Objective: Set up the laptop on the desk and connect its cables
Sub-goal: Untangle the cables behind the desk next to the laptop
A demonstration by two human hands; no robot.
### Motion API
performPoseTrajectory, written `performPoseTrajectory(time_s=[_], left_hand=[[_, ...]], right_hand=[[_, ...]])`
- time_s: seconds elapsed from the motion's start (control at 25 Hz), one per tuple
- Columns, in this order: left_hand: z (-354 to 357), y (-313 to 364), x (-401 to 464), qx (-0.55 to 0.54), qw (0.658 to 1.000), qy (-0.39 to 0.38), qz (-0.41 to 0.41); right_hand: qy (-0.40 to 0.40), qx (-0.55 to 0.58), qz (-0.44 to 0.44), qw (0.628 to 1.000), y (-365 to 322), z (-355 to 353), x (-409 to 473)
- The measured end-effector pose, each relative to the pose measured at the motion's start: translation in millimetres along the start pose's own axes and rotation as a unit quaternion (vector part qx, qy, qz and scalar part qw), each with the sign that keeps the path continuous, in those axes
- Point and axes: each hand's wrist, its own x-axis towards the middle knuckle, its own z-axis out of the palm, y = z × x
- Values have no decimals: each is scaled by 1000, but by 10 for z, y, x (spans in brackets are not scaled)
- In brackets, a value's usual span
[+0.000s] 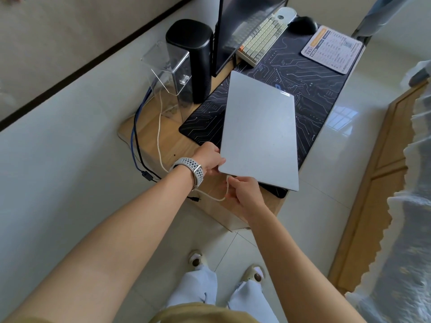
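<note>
laptop (258, 134), lid closed, lies on the dark desk mat (310, 89) at the near end of the wooden bench (149, 134), its near corner past the mat's edge. left hand (208, 158) grip grasps that corner. right hand (243, 192) grip pinches the white cable (159, 136) at the laptop's near edge.

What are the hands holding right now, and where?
Left hand grips the closed laptop at its near corner; right hand pinches the white cable near its plug end.
</note>
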Motion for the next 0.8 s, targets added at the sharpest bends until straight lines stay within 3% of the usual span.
performPoseTrajectory(time_s=[0.08,0.16,0.24,0.36,0.6,0.68,0.8], left_hand=[[-43,-34,-27,11,1000,0,9],[-135,-115,-70,56,998,21,36],[-240,-213,-93,102,991,62,65],[-465,-407,-103,112,975,170,87],[-1063,-964,2,21,925,379,6],[-1261,-1168,56,14,910,411,-52],[-1404,-1409,160,27,913,392,-107]], right_hand=[[34,-217,-56,974,-86,-119,-17],[99,-333,-112,931,-212,-194,-70],[131,-326,-166,922,-345,-163,-173],[66,-304,-263,913,-489,73,-289],[-31,-336,-372,865,-553,587,-267],[-44,-348,-370,860,-541,711,-250],[-65,-384,-363,846,-514,847,-187]])
